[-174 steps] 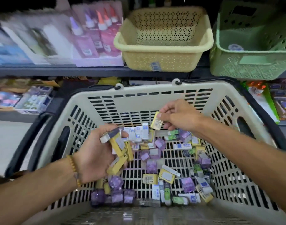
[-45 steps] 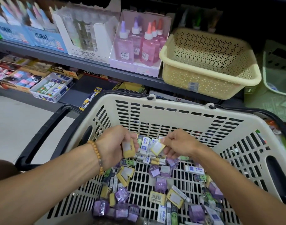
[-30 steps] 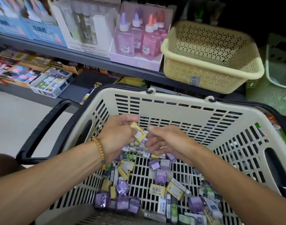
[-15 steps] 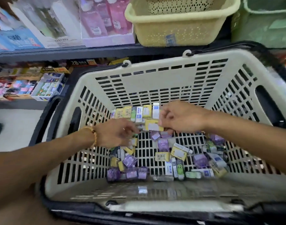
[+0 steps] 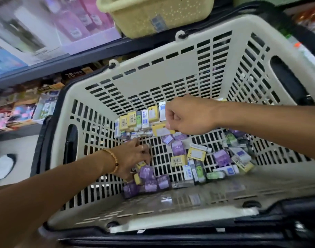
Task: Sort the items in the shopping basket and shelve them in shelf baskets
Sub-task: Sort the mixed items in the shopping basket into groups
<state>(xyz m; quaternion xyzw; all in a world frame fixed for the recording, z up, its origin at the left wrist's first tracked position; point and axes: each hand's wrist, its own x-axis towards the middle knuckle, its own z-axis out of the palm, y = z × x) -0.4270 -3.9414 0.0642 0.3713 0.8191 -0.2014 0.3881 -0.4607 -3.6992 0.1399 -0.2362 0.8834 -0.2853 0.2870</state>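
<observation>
The beige shopping basket fills the view, its slatted floor strewn with small yellow, purple, white and green eraser packs. A row of packs stands against its far wall. My right hand hovers just right of that row and pinches a yellow eraser pack. My left hand reaches down into the near-left pile of purple erasers, its fingers curled onto a small yellow eraser, mostly hidden under them. The yellow shelf basket sits on the shelf above.
A grey shelf edge runs diagonally behind the basket, with blurred pink and white product boxes on it. Lower shelves at left hold more boxed goods. The basket's black handle lies at right. A white shoe stands on the floor.
The view has tilted and moved closer. My left hand dropped from near the far wall to the near-left pile. My right hand still holds a yellow pack beside the standing row.
</observation>
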